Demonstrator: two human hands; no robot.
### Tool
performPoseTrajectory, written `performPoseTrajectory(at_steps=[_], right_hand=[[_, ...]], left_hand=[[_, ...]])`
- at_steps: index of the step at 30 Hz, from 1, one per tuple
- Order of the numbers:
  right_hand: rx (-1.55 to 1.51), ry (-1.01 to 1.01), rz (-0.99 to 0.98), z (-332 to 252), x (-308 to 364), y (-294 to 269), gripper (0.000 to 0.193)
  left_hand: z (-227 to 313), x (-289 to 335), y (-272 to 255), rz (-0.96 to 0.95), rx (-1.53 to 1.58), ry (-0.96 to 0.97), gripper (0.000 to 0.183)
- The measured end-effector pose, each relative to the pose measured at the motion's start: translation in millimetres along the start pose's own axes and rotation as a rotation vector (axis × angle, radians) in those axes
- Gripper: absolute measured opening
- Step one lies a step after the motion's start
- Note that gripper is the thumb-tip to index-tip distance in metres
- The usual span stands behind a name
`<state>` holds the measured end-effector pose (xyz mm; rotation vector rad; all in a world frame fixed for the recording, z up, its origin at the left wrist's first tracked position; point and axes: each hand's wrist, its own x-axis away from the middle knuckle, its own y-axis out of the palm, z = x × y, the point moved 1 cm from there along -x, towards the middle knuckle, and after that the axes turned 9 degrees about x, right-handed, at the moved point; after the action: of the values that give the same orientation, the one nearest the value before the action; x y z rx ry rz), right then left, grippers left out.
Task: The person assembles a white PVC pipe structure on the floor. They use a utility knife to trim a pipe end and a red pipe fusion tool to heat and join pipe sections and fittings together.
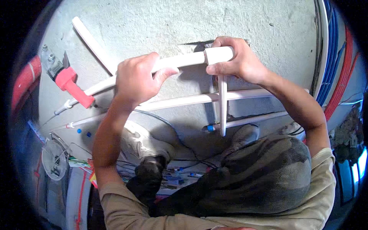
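Pipe (184, 60), white, one length, logged from my remote seat in the head view: raised before the concrete surface (268, 23), bowed gently, spanning both hands. Left hand (136, 78): closed round the pipe, knuckles up, thumb stretched along its lower side. Right hand (245, 61): gripping the white collar (215, 56) at the pipe's right end, thumb underneath, fingers over the far end. Upright tube (222, 103), white, one, below the right hand; I cannot tell whether it joins the collar. Red-handled tool (68, 78), one, left of the left hand. Clear cup (53, 163), one, lower left. Blue cables (332, 50), bundle, far right. Handling, my estimate: light, smooth plastic, springy along its length, slippery if palms sweat, not fragile; I would hold the collar squarely and the pipe further along, for leverage.
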<state>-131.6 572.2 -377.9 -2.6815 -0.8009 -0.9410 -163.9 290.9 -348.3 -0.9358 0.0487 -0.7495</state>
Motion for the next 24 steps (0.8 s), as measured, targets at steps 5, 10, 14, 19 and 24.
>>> performPoseTrajectory(at_steps=[5,10,14,19,24], right_hand=[[-0.33,-0.032,-0.048,0.8,-1.4,0.4,0.051],[-0.377,-0.004,0.035,-0.9,-5.0,10.9,0.044],[-0.427,-0.064,0.093,-6.2,0.4,11.3,0.043],[-0.437,-0.14,0.046,-17.3,8.9,10.3,0.045],[-0.394,-0.084,0.071,-20.6,11.9,11.2,0.05]], left_hand=[[2.9,-0.6,-5.5,0.01,0.047,-0.022,0.047],[5.9,-1.4,-5.9,-0.017,0.057,-0.031,0.049],[8.1,2.0,-10.6,0.063,0.088,0.041,0.051],[10.7,6.6,-15.3,0.131,0.088,0.122,0.049],[13.6,7.9,-13.1,0.194,0.102,0.151,0.045]])
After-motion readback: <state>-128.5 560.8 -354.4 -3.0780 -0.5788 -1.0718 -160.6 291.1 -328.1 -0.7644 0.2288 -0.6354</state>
